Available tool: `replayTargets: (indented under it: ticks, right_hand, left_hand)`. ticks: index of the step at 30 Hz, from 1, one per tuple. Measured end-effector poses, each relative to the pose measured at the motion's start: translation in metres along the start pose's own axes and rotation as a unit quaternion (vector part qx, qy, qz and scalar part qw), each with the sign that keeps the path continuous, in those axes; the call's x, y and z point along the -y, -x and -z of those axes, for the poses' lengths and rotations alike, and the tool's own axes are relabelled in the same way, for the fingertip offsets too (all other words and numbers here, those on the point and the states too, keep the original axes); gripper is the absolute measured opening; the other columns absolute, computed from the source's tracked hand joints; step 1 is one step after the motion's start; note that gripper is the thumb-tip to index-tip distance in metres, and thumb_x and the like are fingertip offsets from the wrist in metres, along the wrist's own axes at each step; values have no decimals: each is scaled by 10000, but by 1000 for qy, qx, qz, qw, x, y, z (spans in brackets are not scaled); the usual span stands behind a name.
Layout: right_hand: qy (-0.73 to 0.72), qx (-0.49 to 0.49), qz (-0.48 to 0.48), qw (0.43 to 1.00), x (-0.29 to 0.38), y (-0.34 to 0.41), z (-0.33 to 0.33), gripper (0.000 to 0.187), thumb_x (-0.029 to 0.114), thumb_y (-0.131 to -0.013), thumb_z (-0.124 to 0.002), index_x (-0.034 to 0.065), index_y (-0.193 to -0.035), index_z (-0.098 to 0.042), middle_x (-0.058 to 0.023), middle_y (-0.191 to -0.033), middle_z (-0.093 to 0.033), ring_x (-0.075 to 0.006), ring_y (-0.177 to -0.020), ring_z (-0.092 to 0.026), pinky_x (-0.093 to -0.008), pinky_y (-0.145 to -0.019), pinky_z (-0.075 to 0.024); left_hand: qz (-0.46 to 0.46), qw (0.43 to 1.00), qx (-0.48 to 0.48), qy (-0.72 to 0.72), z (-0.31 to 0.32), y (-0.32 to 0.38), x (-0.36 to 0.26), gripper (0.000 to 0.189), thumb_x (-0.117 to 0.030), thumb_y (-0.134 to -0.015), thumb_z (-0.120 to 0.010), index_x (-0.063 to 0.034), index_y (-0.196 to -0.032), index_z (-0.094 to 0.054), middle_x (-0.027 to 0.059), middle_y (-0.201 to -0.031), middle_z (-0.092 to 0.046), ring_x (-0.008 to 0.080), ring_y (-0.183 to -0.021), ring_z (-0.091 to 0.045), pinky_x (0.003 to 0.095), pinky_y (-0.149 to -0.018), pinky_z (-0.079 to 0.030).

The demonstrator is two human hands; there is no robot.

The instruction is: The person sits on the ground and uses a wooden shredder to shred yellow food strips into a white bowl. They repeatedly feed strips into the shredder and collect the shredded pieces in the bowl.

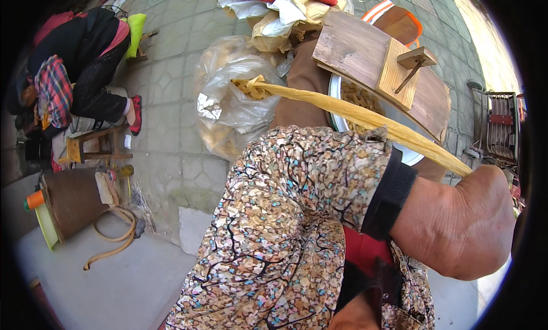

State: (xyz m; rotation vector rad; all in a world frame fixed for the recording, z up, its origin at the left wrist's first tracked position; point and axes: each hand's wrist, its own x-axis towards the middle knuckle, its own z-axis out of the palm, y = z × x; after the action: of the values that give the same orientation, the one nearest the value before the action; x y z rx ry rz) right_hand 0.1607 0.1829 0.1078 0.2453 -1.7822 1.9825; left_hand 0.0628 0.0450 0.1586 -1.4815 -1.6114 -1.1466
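Note:
My left hand [475, 227] is curled at the far right, its back and wrist towards me. A long, twisted yellow strip [342, 109] runs taut to it from a knotted end in a clear plastic bag [239, 116]. The fingers are hidden, but the strip ends at this hand. My patterned sleeve [278, 193] with its black cuff crosses the middle of the view. Behind the strip, a white-rimmed basin [338, 98] holds yellow-brown shreds. Over it lies a wooden board [351, 43] with a wooden block and a metal rod. My right hand is not in view.
Beyond the bag lie crumpled paper and cloth [287, 13]. An orange-rimmed container [394, 24] stands behind the board. A folded metal cart [498, 124] is at right. At left, a person [85, 60] bends over near a wooden stool [94, 146]; a hose [113, 236] lies below.

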Motion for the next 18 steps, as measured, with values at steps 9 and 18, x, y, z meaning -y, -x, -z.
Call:
replayTargets:
  ticks: [9,18]
  right_hand:
    - [-3,-203,-71,977,-20,-12,15,332,270,-992,-640,-10,-1167,-661,58,-675,-560,-7,-543,-443,-173,-507,-350]
    - [424,-149,25,893,-112,-13,16,209,100,-891,-678,57,-1092,-716,-103,-919,-720,-231,-798,-711,-298,-694,-552]
  left_hand:
    - [367,628,184,662,-52,37,46,294,-61,-983,-507,11,-1267,-512,63,-1105,-605,115,-1043,-565,290,-899,-479]
    - [585,569,176,550,-69,111,70,309,-76,-946,-639,-2,-1238,-566,-31,-944,-601,52,-815,-539,243,-669,-472]
